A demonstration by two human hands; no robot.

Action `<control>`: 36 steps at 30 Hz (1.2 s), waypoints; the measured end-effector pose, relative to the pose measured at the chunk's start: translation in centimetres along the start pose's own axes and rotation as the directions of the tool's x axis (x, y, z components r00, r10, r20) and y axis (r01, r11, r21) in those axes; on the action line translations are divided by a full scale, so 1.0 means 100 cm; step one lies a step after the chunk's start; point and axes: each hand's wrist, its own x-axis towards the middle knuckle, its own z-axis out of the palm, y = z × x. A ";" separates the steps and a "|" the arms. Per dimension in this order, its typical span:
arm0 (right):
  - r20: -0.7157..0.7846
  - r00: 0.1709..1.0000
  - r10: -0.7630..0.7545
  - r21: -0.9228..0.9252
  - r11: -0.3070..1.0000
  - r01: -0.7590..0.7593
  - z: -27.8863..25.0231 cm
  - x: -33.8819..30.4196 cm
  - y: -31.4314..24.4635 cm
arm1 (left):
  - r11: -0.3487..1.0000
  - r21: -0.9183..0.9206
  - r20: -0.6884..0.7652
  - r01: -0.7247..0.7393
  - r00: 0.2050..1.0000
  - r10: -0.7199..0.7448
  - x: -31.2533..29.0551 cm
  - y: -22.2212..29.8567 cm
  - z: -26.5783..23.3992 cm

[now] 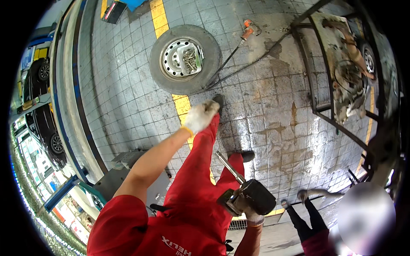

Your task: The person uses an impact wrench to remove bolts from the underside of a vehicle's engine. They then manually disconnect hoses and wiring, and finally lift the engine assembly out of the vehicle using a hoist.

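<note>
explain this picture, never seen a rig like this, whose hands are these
No robot here: these are a person's own gloved hands. A wide fisheye camera on the head looks down, so straight edges bend and the red clothes show below. The right hand holds a black power tool with a long metal shaft. The left hand is curled; I can't tell whether it holds anything. On the tiled floor lie a wheel, with a tray of metal parts on it, and an orange tool.

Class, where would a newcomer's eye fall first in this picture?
Probably the person's red clothing, filling the lower middle, and the dark power tool in the right hand. Next comes the large wheel lying flat near the top centre, a tray of metal parts on it.
</note>
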 end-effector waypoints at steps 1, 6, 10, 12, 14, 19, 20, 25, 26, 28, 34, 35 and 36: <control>0.006 0.996 0.088 0.028 0.996 -0.088 0.012 0.007 0.010 | 0.997 0.058 -0.076 -0.049 0.996 0.053 0.053 -0.040 0.000; 0.051 0.951 0.305 0.129 0.942 -0.309 0.040 0.120 -0.049 | 0.981 0.188 -0.164 0.047 0.986 -0.016 0.253 -0.127 0.004; 0.139 0.884 0.446 0.340 0.817 -0.465 0.069 0.143 -0.024 | 0.977 0.188 -0.227 0.105 0.972 -0.061 0.367 -0.124 0.009; 0.231 0.815 0.532 0.436 0.692 -0.575 0.074 0.148 -0.014 | 0.973 0.199 -0.286 0.119 0.956 -0.059 0.409 -0.116 0.008; 0.287 0.772 0.567 0.467 0.620 -0.630 0.080 0.153 -0.011 | 0.972 0.200 -0.381 0.120 0.924 -0.035 0.446 -0.112 0.014; 0.324 0.695 0.642 0.392 0.577 -0.716 0.076 0.153 -0.004 | 0.968 0.115 -0.490 0.224 0.860 -0.141 0.513 -0.107 0.011; 0.321 0.683 0.656 0.388 0.567 -0.727 0.077 0.149 0.000 | 0.967 0.082 -0.480 0.240 0.860 -0.173 0.524 -0.106 0.009; 0.291 0.728 0.621 0.247 0.686 -0.684 0.070 0.171 -0.007 | 0.904 0.325 -0.598 0.279 0.801 -0.032 0.581 -0.137 0.026; 0.294 0.749 0.593 0.248 0.710 -0.660 0.069 0.185 -0.014 | 0.876 0.393 -0.620 0.280 0.784 0.028 0.588 -0.143 0.030; 0.308 0.695 0.650 0.342 0.606 -0.718 0.071 0.175 -0.010 | 0.853 0.469 -0.602 0.229 0.789 0.120 0.588 -0.148 0.030; 0.281 0.711 0.644 0.307 0.642 -0.703 0.064 0.159 -0.005 | 0.955 0.237 -0.440 0.176 0.896 -0.056 0.555 -0.118 0.020; 0.292 0.711 0.640 0.304 0.643 -0.703 0.064 0.163 -0.008 | 0.961 0.200 -0.410 0.192 0.907 -0.096 0.557 -0.116 0.019; 0.306 0.710 0.635 0.292 0.647 -0.705 0.060 0.168 -0.012 | 0.939 0.258 -0.392 0.226 0.913 -0.112 0.561 -0.124 0.021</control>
